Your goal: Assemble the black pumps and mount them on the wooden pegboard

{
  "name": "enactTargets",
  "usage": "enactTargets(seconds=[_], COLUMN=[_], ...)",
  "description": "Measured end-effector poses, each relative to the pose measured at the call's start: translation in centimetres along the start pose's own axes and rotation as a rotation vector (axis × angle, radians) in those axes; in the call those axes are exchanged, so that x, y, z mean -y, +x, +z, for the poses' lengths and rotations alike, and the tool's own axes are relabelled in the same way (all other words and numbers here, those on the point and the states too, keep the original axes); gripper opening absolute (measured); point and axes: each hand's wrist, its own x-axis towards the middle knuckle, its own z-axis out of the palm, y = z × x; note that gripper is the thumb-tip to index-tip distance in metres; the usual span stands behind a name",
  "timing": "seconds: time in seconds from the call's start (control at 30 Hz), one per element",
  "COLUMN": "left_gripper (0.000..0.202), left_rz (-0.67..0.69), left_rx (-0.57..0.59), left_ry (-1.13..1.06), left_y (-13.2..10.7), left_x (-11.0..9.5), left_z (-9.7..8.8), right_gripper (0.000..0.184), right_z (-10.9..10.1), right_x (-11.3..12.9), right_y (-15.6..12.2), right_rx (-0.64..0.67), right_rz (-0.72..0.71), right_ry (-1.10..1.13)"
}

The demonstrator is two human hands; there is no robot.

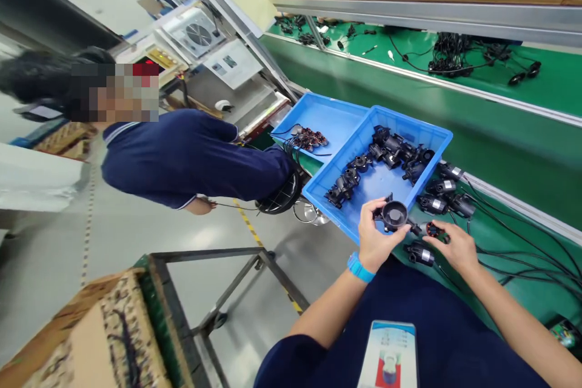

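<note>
In the head view my left hand [375,236], with a blue band at its wrist, grips a black round plastic pump housing [394,216] whose open cup faces me. Close beside it, my right hand [454,246] pinches a small motor stator [434,230] with copper-coloured windings. The two parts are held near each other; whether they touch I cannot tell. Behind my left hand stands a blue tray [386,185] holding several black housings [395,148]. Several black cylindrical pumps [431,203] with white labels and cables lie on the green bench right of the tray.
A second blue tray [330,115] holds a bunch of wound stators [310,138]. Black cables [522,254] run across the bench at right. A co-worker in a dark blue shirt [182,154] sits at left. A metal cart frame [213,254] stands on the floor.
</note>
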Motion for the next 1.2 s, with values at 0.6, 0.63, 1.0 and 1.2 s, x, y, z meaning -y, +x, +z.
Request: enactTargets(seconds=[0.6,0.63,1.0,1.2], left_gripper=[0.048,0.048,0.053,0.057], left_rz=[0.617,0.623,0.24,0.282], left_rx=[0.355,0.374,0.291,0.212], left_ry=[0.19,0.188,-0.043,-0.014], left_y=[-2.9,-2.9,-5.5,-4.5], left_x=[0.4,0.4,-1.6,-1.2], left_z=[4.9,4.9,6.9,7.3], right_gripper=[0.047,0.048,0.043,0.041], right_z=[-9.2,-8.8,-6.3,-6.9], right_x=[6.5,6.5,7.5,6.4], right_y=[-1.9,-2.0,-1.5,-1.3], right_rx=[-0.162,-0.168,-0.319,-0.146], right_rz=[0.328,0.396,0.168,-0.051], right_ry=[0.511,0.561,0.209,0.162])
